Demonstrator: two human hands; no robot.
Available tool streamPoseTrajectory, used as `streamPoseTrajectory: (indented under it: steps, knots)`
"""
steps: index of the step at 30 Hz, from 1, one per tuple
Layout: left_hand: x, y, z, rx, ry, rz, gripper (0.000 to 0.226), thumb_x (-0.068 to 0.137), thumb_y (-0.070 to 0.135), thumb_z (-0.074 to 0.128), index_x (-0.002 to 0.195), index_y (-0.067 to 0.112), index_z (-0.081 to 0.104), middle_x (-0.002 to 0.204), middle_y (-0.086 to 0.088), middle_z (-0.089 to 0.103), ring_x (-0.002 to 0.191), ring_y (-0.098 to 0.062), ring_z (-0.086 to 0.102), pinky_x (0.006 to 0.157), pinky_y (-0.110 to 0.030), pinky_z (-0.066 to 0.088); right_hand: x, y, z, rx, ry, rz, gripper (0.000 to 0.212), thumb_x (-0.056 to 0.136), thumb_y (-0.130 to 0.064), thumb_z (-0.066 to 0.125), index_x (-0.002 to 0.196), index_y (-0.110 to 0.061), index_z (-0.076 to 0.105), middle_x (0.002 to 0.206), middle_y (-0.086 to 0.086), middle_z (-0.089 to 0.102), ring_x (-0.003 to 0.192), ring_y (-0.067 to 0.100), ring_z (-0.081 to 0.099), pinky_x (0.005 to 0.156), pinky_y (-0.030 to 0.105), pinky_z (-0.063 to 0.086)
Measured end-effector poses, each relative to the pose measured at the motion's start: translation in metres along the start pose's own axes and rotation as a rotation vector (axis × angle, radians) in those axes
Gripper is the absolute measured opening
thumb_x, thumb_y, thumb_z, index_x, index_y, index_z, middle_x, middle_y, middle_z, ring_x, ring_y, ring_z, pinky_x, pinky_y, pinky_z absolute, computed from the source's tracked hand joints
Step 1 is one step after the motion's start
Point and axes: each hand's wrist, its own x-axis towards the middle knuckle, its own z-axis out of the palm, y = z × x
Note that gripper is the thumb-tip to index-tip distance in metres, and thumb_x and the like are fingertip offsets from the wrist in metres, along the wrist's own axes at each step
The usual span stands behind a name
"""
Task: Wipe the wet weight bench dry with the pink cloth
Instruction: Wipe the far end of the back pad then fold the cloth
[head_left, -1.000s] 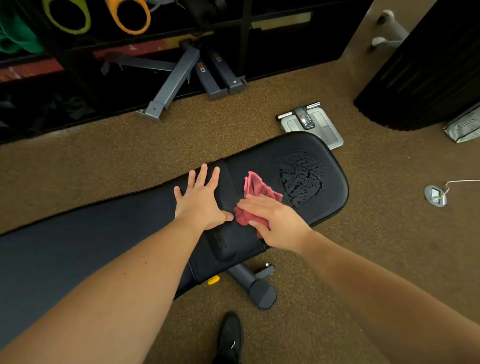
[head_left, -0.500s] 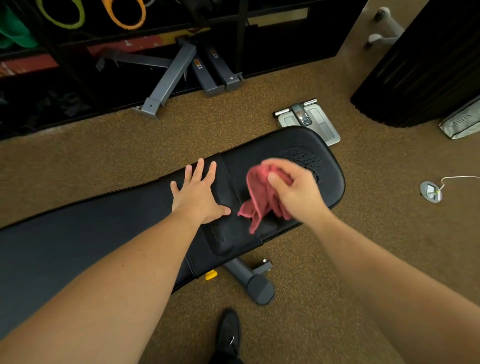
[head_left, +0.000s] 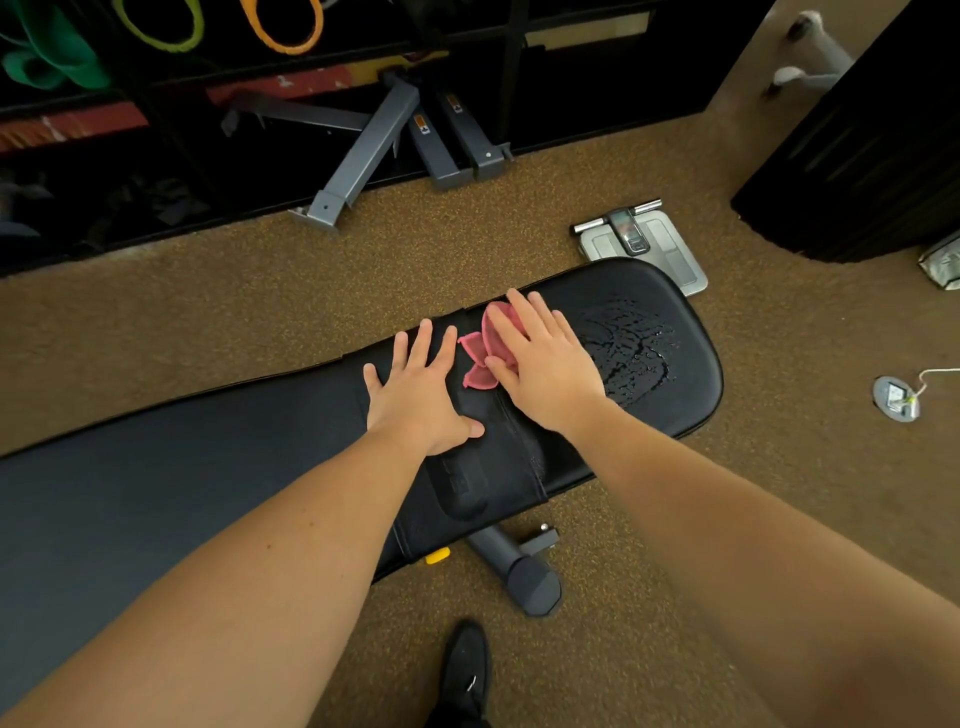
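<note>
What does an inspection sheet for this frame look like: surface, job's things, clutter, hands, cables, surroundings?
Surface: black weight bench; water patch on its right-end pad, not yet wiped.
Job's things: pink cloth lies flat on the bench, left of the water patch.
Clutter: grey scale on the floor behind the bench; grey steel frame legs by the rack.
Hands: left hand flat on the bench, fingers spread; right hand presses the cloth with straight fingers.
Cables: white cable running to a floor socket.
Surroundings: brown carpet; resistance bands hanging above; black shoe.
</note>
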Motion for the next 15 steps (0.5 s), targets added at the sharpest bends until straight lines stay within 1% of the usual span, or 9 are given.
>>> streamPoseTrajectory:
  steps: [2,4,8,12,15]
  knots:
    - [0.0,0.0,-0.001,0.006,-0.004,-0.004,0.127,0.072,0.062,0.078,0.156,0.039,-0.015,0.163,0.009,-0.026,0.152,-0.022,-0.021,0.12,-0.063,0.001,-0.005,0.0,0.004,0.012,0.029,-0.049,0.055,0.106,-0.034,0.038,0.157,-0.018,0.033,0.166,0.006,0.022,0.155,0.033,0.012,0.124,0.05,0.017]
    - [0.0,0.0,-0.002,0.008,-0.008,-0.001,0.127,0.072,0.061,0.078,0.156,0.039,-0.016,0.164,0.009,-0.026,0.152,-0.023,-0.021,0.12,-0.063,0.001,-0.017,0.001,0.007,0.058,0.038,-0.101,0.051,0.105,-0.03,0.038,0.154,-0.016,0.04,0.163,0.005,0.031,0.153,0.033,0.018,0.125,0.048,0.019]
    - [0.0,0.0,-0.002,0.009,-0.013,-0.003,0.128,0.072,0.062,0.078,0.156,0.039,-0.016,0.164,0.009,-0.025,0.152,-0.023,-0.02,0.12,-0.063,0.001,-0.056,0.011,0.013,0.103,0.047,-0.235,0.047,0.105,-0.027,0.041,0.15,-0.017,0.047,0.158,0.004,0.041,0.15,0.032,0.028,0.123,0.045,0.025]
    - [0.0,0.001,-0.005,0.026,-0.016,-0.005,0.128,0.072,0.064,0.077,0.156,0.038,-0.016,0.164,0.008,-0.025,0.152,-0.023,-0.02,0.12,-0.063,0.001,-0.084,0.015,0.019,0.103,0.077,-0.273,0.046,0.104,-0.025,0.044,0.149,-0.016,0.048,0.157,0.004,0.043,0.149,0.031,0.032,0.12,0.046,0.031]
    - [-0.003,0.004,-0.006,0.038,-0.03,-0.015,0.127,0.074,0.061,0.077,0.157,0.037,-0.016,0.164,0.006,-0.025,0.152,-0.024,-0.02,0.119,-0.063,0.001,-0.1,0.015,0.022,0.099,0.135,-0.296,0.044,0.103,-0.025,0.044,0.144,-0.015,0.055,0.153,0.006,0.048,0.145,0.032,0.039,0.12,0.045,0.032]
